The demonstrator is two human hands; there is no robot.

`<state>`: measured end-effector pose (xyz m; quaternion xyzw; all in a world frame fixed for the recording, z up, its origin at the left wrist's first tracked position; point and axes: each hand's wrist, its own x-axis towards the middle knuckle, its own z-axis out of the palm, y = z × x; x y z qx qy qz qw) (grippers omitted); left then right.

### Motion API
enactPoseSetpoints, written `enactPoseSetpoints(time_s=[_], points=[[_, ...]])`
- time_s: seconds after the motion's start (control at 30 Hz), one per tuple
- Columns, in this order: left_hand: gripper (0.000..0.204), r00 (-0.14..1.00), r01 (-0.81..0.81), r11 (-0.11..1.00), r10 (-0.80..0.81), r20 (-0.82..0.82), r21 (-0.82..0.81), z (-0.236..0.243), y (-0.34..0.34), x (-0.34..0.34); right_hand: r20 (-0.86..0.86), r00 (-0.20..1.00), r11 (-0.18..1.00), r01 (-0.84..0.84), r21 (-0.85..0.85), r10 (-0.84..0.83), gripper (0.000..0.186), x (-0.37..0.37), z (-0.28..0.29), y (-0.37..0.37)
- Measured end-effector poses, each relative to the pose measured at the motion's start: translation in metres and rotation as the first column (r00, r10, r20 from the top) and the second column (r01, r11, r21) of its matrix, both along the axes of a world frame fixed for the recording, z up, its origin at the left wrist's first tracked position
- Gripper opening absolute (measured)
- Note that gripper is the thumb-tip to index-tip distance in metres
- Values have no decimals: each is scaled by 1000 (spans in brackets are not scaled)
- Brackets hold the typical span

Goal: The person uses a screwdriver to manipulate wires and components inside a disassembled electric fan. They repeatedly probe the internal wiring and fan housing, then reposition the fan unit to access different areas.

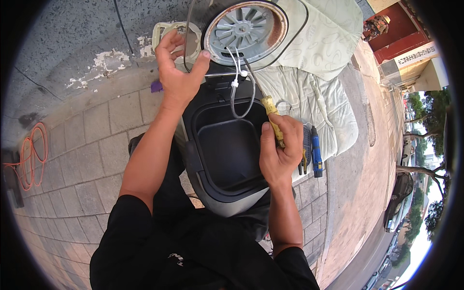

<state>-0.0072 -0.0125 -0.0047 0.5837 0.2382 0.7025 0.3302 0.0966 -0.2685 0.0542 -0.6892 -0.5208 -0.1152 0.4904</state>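
Note:
An appliance with a black square pot (227,150) stands between my legs, its lid raised at the far side. Set in the lid is a round metal plate (241,29) with radiating fins and a rusty rim. White-sleeved wires (235,83) come out of a slot in it and loop over the pot. My right hand (282,150) is closed round the yellow handle of a screwdriver (267,104), whose dark shaft points up toward the slot. My left hand (180,77) is open, thumb and fingers apart, beside the lid's left edge. The thumb tip overlaps the plate's rim.
A cream ring-shaped part (162,30) lies behind my left hand. Pale quilted cloth (333,111) spreads at the right, with a blue-handled tool (316,152) on its near edge. An orange cable (36,154) is coiled on the paving at far left. Parked cars line the road.

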Motion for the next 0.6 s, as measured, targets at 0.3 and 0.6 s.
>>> enactPoseSetpoints(time_s=[0.3, 0.6], points=[[61, 737, 675, 728, -671, 79, -116, 7, -54, -25, -114, 990, 996, -73, 42, 77, 30, -23, 20, -32], [30, 610, 764, 533, -780, 138, -365, 19, -51, -31, -172, 976, 991, -136, 12, 136, 29, -34, 29, -44]])
